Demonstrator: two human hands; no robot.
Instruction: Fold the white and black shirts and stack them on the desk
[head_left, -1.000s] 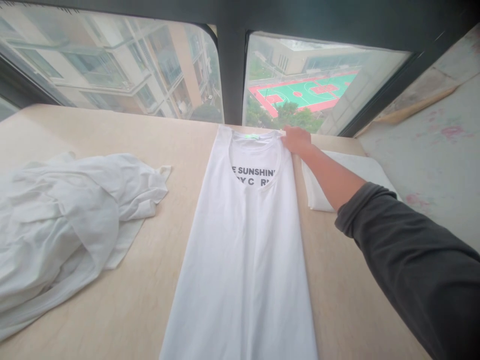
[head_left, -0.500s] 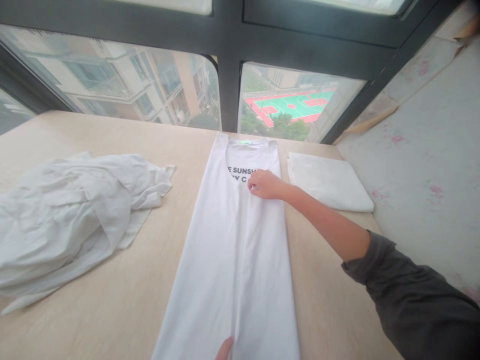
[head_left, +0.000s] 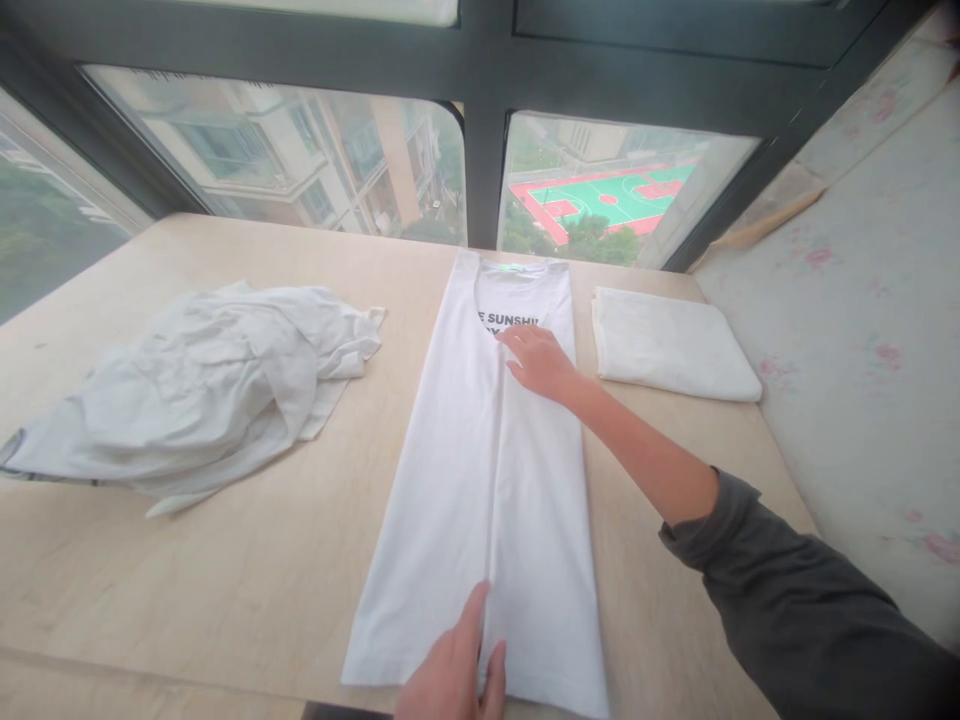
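Note:
A white T-shirt [head_left: 457, 480] lies lengthwise in front of me, both sides folded inward so their edges meet along the middle. Dark lettering, partly covered, shows below its collar. My right hand [head_left: 540, 362] rests on the upper part near the lettering, fingers stretched out and thumb apart. Close to the bottom hem, my left hand [head_left: 450, 670] touches the shirt at the middle seam. Its index finger and thumb are spread, with the edge line between them; the other fingers are partly cut off by the frame.
On the left lies a crumpled heap of white cloth [head_left: 217, 380]. A folded white cloth [head_left: 675, 345] sits at the right, beside the flowered wall [head_left: 862, 330]. Dark window frames [head_left: 484, 170] border the far edge of the wooden tabletop [head_left: 285, 570].
My right hand has gone from closed fingers to stretched-out ones on the shirt. More of my left hand shows at the hem. The view has shifted, so the whole lower shirt edge appears.

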